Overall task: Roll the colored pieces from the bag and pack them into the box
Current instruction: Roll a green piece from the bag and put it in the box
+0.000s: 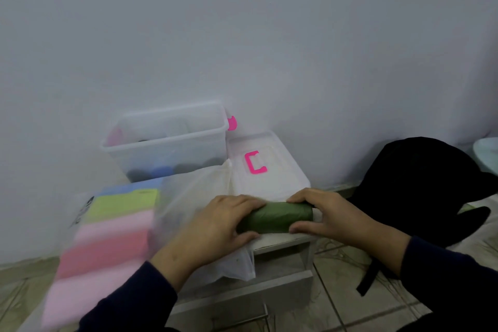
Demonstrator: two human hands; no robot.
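green roll (280, 217): rolled into a tight cylinder, lying crosswise on the white worktop (280, 240), in front of the lid.
left hand (215, 226): curled over the roll's left end, fingers on top, thumb tucked under the near side. Gripping it.
right hand (323, 217): cupped round the right end, fingers over, thumb on the near side. Also gripping.
step in hand: looks like the roll is finished, or on its last turn; the loose edge isn't visible, so I can't say where the seam sits.
doing it well: keep both ends pinched evenly so it doesn't cone out; get the free edge underneath before lifting; carry it with one hand wrapped round the seam.
box (167, 143): clear, open, at the back left against the wall. Several rolls stand along its near wall, one blue, others dark; blurry through the plastic. Set the green one snug against them so it can't unwind.
lid (265, 167): off, lying just right of the box, pink handle up. Not in the way.
bag (188, 197): clear plastic, slumped between the box and the hands, brushing the left hand. Watch for snagging it on the lift.
flat pieces (107, 234): blue, yellow-green, pink and red stack at the near left, still unrolled. Plenty left.
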